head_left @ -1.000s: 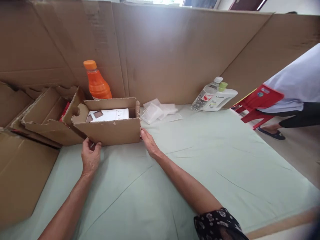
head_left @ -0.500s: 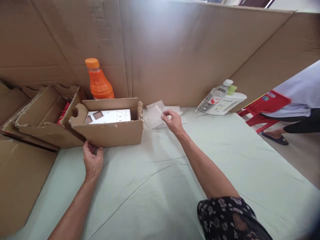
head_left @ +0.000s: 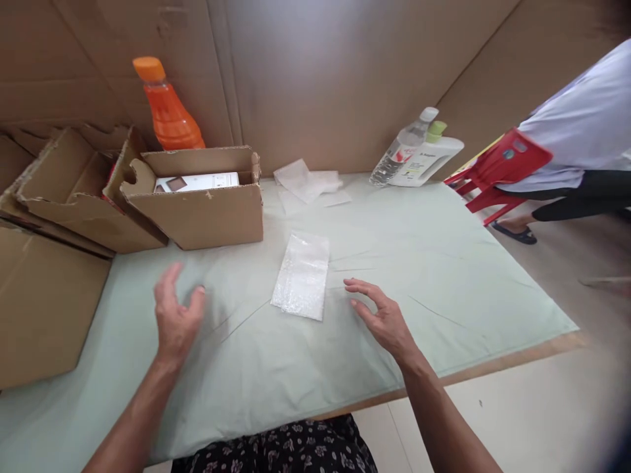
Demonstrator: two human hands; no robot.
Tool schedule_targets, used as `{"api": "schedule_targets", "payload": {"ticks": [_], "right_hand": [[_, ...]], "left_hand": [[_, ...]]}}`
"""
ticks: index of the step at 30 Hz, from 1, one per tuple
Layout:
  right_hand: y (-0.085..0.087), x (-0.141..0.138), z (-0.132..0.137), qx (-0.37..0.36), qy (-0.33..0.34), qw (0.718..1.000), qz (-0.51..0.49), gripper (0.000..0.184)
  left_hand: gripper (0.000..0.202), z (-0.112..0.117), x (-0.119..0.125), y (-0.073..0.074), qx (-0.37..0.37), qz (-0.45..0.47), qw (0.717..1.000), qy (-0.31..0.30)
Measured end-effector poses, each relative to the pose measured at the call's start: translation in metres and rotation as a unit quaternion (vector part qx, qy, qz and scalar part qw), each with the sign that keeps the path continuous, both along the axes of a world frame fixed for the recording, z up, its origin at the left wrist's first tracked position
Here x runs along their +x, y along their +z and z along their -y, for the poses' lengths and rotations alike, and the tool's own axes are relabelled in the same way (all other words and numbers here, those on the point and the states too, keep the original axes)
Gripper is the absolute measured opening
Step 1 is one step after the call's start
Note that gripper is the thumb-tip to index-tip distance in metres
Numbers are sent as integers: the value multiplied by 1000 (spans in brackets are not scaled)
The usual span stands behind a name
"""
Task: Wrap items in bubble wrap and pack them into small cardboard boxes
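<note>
A small clear bubble-wrap bag [head_left: 302,274] lies flat on the pale green cloth [head_left: 444,263], between my two hands. My right hand [head_left: 379,315] hovers just right of the bag, fingers spread, holding nothing. My left hand [head_left: 176,315] is raised left of the bag, fingers apart and empty. Behind it stands an open cardboard box [head_left: 197,203] with a white flat item [head_left: 197,182] inside.
An orange bottle [head_left: 165,105] stands behind the box. More clear bags [head_left: 308,182] lie at the back. A water bottle [head_left: 401,148] and a white jug [head_left: 428,161] lean at the cardboard wall. Cardboard pieces [head_left: 49,263] lie left. A person sits on a red stool [head_left: 497,171] to the right.
My right hand took a clear bag from the back pile and laid it on the cloth before me. My left hand let go of the box and came back.
</note>
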State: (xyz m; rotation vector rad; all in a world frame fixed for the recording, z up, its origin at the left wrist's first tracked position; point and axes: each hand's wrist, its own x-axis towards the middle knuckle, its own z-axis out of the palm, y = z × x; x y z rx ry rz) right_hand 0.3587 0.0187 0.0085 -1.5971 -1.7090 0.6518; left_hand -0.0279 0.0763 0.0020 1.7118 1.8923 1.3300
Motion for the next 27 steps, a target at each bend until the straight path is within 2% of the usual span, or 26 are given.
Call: {"api": "schedule_targets", "payload": {"ticks": [2,5,7,10,12,14,18,20,23,27], "right_hand": [[2,-5,-7,24,69,995,70,39],[2,-23,-25,23,167,972,164,61],[0,-34,-40,17,175,968,181,62],[-1,-44,-68,21,133,973,186,48],[-2,-45,-88,27,103,971,212,42],[-3,-43,-104,30,79,968,236,42],[-10,-36,-126,20,25,968,249,50],[-16,-33,-134,7,5,969,248,46],[-25,-33,-144,-8,-22,971,239,34],[-30,-29,-149,-10,-30,975,218,29]], "left_hand": [[43,23,21,2,13,-51,990,-129],[36,31,60,1,27,-103,947,-303],[40,23,85,1,28,-115,925,-362],[42,3,115,1,18,-142,892,-429],[40,-9,128,-3,-8,-157,880,-449],[40,-18,134,-10,-31,-162,880,-446],[50,-24,134,-25,-50,-142,901,-408],[51,-23,131,-29,-48,-128,909,-394],[43,-21,129,-32,-27,-127,904,-408],[41,-21,126,-31,-24,-119,898,-424]]}}
